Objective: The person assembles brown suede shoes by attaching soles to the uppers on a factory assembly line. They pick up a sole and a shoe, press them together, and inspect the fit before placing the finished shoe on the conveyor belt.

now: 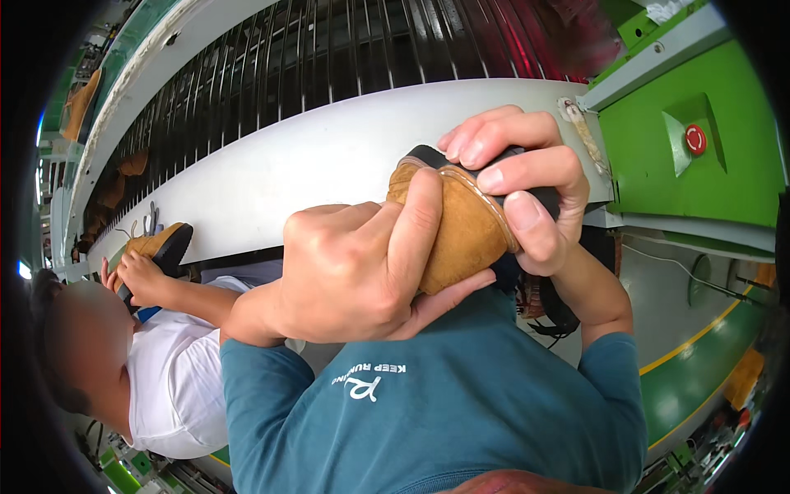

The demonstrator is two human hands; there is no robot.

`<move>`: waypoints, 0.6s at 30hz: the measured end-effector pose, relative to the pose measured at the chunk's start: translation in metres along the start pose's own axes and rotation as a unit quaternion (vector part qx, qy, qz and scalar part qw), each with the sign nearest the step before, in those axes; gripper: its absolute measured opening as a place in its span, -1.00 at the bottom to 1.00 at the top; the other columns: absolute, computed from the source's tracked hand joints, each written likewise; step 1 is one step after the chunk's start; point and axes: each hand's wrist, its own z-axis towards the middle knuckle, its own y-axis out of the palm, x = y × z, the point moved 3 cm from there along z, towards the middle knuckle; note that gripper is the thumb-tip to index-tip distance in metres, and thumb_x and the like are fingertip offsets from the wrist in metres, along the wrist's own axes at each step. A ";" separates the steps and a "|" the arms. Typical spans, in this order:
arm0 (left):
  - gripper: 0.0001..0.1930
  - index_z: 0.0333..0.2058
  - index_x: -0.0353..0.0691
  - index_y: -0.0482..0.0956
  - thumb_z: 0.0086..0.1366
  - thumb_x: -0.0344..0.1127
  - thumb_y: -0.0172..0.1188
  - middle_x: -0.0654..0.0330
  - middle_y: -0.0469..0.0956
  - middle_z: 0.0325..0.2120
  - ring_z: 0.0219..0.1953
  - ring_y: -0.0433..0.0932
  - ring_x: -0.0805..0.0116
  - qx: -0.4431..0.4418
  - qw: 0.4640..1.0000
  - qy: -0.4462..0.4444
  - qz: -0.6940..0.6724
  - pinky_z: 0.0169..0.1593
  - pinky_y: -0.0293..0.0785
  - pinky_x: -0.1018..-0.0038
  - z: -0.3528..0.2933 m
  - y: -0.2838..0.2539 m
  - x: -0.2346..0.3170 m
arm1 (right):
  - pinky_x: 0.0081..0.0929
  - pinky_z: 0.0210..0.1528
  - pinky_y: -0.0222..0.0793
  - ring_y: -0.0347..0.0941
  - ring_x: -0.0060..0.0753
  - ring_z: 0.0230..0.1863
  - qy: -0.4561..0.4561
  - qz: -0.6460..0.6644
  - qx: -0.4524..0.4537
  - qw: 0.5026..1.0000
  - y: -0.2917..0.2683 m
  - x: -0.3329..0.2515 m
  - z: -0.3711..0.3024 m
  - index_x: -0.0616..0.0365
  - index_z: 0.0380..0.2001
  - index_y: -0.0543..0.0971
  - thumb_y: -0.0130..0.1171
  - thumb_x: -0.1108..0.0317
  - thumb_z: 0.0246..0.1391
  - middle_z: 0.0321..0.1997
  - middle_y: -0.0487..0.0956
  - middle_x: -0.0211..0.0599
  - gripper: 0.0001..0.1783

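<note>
I hold a tan suede shoe [471,230] with a black sole and a pale stitched welt, tilted in front of my chest. My left hand [354,267] grips the tan upper, thumb lying along its side near the welt and a finger beneath it. The remaining fingers of that hand are curled. On the other side, my right hand [535,177] is closed on the sole, its fingertips and thumb pressing near the welt. The hands cover much of the shoe, and its opening is hidden from view.
A white ledge [329,152] runs before me, with a bed of metal rollers [354,53] behind it. At right stands a green machine housing [683,90] with a red stop button [696,139]. To my left a co-worker [177,370] in white handles another tan shoe [160,244].
</note>
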 end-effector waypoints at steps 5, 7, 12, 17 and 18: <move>-0.17 0.08 -0.58 0.67 0.11 0.10 0.67 0.16 0.59 -0.65 -0.70 0.61 0.32 0.008 1.000 -0.022 -0.013 -0.56 0.49 0.45 -0.005 -0.007 -0.007 | -0.02 0.03 0.65 0.57 -0.06 -0.02 0.009 -0.030 -0.048 0.998 0.006 0.003 0.014 0.21 -0.04 0.55 0.11 0.38 0.34 0.01 0.55 -0.01 -0.79; -0.17 0.06 -0.56 0.69 0.09 0.12 0.68 0.17 0.58 -0.65 -0.69 0.60 0.32 0.027 0.999 -0.031 -0.025 -0.55 0.49 0.45 -0.007 -0.011 -0.014 | -0.03 0.01 0.65 0.56 -0.03 -0.03 0.013 -0.059 -0.062 0.996 0.010 0.000 0.021 0.21 -0.05 0.55 0.13 0.39 0.33 0.01 0.55 0.00 -0.80; -0.14 -0.01 -0.45 0.74 0.11 0.36 0.57 0.18 0.62 -0.58 -0.61 0.61 0.24 0.138 0.986 -0.026 -0.088 -0.43 0.54 0.38 -0.026 0.015 -0.055 | -0.15 -0.07 0.66 0.62 -0.03 -0.09 -0.040 -0.213 -0.019 0.976 0.036 -0.006 0.032 0.19 -0.18 0.64 0.28 0.48 0.11 -0.02 0.62 -0.08 -0.82; -0.18 0.06 -0.38 0.62 0.58 0.44 -0.02 -0.04 0.64 -0.03 0.05 0.62 0.14 0.354 0.831 -0.264 -0.337 0.17 0.53 0.23 -0.074 0.117 -0.089 | -0.08 -0.02 0.64 0.65 -0.11 -0.03 -0.096 -0.349 -0.030 0.932 0.066 0.022 -0.006 0.02 -0.26 0.68 0.40 0.36 0.00 -0.05 0.66 -0.30 -0.81; -0.33 0.14 -0.39 0.53 0.73 0.22 -0.20 -0.07 0.59 0.09 0.18 0.55 0.17 0.379 0.820 -0.313 -0.294 0.34 0.41 0.26 -0.076 0.124 -0.091 | -0.09 0.03 0.63 0.64 -0.13 0.00 -0.103 -0.354 -0.032 0.929 0.070 0.032 -0.019 -0.01 -0.21 0.68 0.39 0.33 0.03 -0.03 0.66 -0.32 -0.79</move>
